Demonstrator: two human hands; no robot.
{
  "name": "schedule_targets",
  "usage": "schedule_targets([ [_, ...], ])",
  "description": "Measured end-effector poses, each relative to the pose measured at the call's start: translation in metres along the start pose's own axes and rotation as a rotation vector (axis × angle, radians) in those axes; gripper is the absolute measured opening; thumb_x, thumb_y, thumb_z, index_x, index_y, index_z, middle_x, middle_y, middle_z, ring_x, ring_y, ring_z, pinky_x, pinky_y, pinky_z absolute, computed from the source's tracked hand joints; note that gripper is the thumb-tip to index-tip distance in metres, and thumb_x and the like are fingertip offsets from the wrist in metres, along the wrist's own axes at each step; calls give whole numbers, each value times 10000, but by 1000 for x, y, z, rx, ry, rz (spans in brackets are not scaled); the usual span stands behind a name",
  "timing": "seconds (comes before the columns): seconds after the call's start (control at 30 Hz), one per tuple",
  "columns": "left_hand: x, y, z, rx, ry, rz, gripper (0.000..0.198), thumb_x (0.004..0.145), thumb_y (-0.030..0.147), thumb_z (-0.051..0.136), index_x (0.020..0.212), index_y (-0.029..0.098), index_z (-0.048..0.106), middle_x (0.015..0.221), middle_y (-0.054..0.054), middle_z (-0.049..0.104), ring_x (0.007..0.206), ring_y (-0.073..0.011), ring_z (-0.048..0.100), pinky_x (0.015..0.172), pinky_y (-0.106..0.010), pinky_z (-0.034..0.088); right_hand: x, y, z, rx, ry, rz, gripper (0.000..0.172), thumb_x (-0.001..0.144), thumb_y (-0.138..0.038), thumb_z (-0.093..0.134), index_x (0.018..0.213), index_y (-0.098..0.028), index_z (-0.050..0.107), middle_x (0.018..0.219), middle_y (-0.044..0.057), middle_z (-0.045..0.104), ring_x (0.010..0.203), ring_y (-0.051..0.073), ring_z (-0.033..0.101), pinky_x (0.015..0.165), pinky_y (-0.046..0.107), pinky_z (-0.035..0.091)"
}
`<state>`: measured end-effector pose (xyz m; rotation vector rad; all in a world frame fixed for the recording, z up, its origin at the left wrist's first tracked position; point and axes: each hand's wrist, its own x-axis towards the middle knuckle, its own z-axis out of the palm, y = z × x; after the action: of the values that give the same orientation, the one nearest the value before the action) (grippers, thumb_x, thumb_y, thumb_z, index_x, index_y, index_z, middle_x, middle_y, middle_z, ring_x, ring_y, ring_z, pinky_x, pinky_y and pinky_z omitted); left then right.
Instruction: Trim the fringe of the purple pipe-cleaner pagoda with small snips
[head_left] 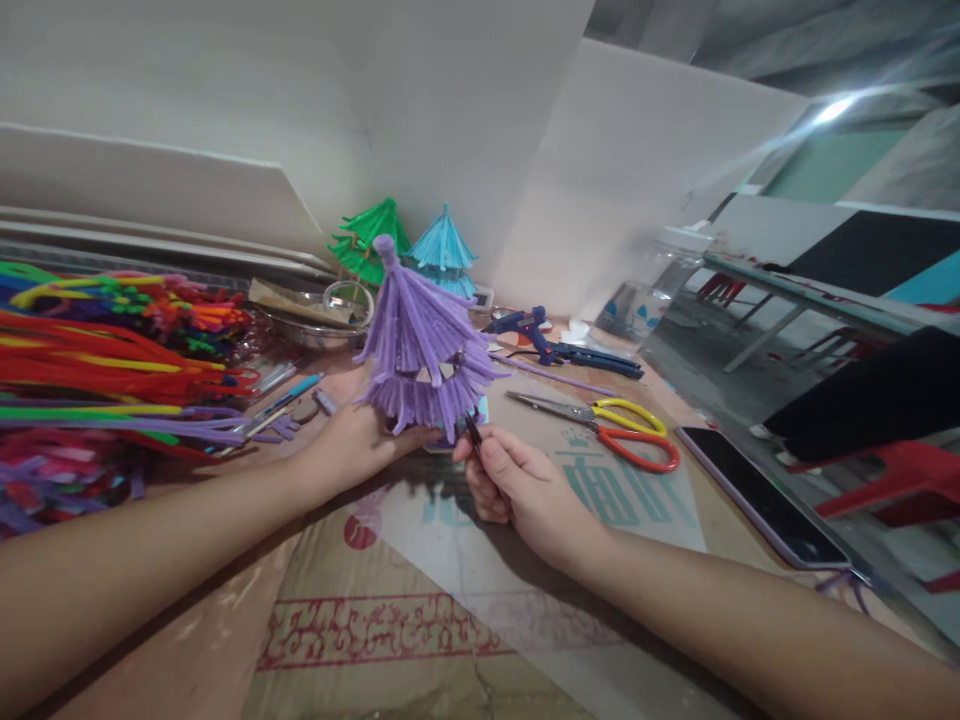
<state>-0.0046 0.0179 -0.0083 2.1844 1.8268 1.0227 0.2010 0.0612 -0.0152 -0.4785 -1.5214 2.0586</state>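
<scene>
A purple two-tiered pipe-cleaner pavilion [420,320] stands upright in front of me, its upper roof coming to a knob at the top. My left hand [356,440] is closed around its lower part, with the fingers partly hidden under the fringe. Between the thumb and fingers of my right hand [517,485] is a slim dark pointed tool [473,432], whose exact kind I cannot make out. Its tip meets the lower purple fringe at the right side. Scissors [592,412] with yellow and orange-red handles lie right of the pavilion.
Bundles of colored pipe cleaners [112,360] fill the left side. Behind stand a green pavilion [375,240], a light-blue one [445,250] and a metal bowl [307,325]. A blue glue gun [529,328], pliers [600,360], a clear jar [645,285] and a phone [761,495] are at right.
</scene>
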Motion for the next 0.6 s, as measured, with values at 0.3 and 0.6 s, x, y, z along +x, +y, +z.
schedule_targets([
  [0.3, -1, 2, 0, -24, -32, -47, 397, 870, 539, 500, 943, 186, 665, 1033, -108, 744, 1031, -302, 676, 965, -437, 519, 2, 1, -1, 29, -20, 15, 445, 755, -593, 722, 824, -189, 551, 521, -108, 331, 429, 57, 207, 415, 216, 147],
  [0.6, -1, 5, 0, -18, -23, -93, 426, 862, 538, 471, 997, 166, 629, 1071, -128, 730, 1045, -299, 662, 975, -443, 505, -2, 1, -1, 59, -13, 47, 478, 747, -614, 723, 853, -171, 577, 552, -97, 365, 423, 45, 209, 406, 212, 137],
])
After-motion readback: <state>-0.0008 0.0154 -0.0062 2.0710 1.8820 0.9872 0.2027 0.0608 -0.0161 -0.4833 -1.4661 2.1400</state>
